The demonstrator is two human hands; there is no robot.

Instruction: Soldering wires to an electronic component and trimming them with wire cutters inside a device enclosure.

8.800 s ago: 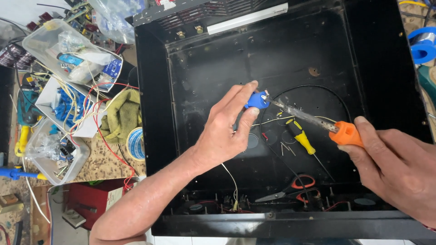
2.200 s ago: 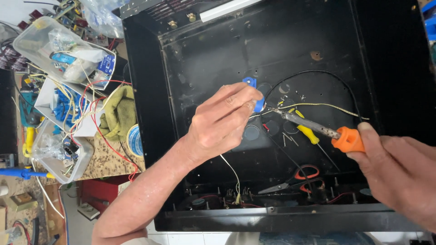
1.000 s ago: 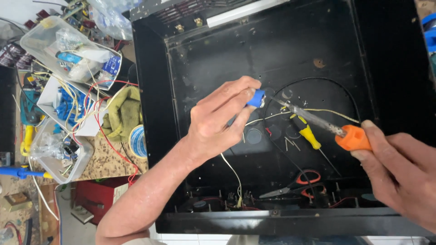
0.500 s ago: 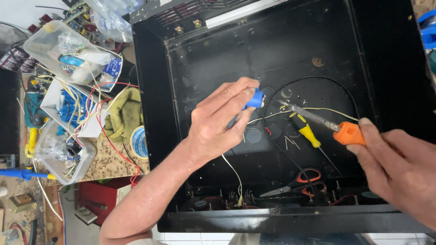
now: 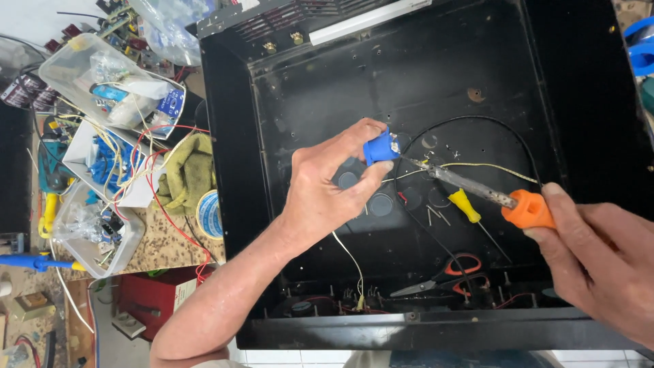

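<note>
My left hand (image 5: 327, 187) pinches a small blue component (image 5: 379, 148) above the floor of an open black metal case (image 5: 231, 143). My right hand (image 5: 599, 255) grips the orange handle of a soldering iron (image 5: 528, 208). Its metal shaft slants up to the left and the tip touches the blue component. A thin yellowish wire (image 5: 490, 167) runs from the component to the right.
Inside the case lie a yellow-handled screwdriver (image 5: 464, 204), red-handled scissors (image 5: 453, 272) and a looped black cable (image 5: 477, 120). Left of the case sit clear plastic boxes of parts (image 5: 102, 75), a green cloth (image 5: 187, 174), a solder spool (image 5: 210, 215) and tangled red wires (image 5: 167, 218).
Both hands have stayed over the case middle with small shifts. The iron tip has stayed at the blue component throughout.
</note>
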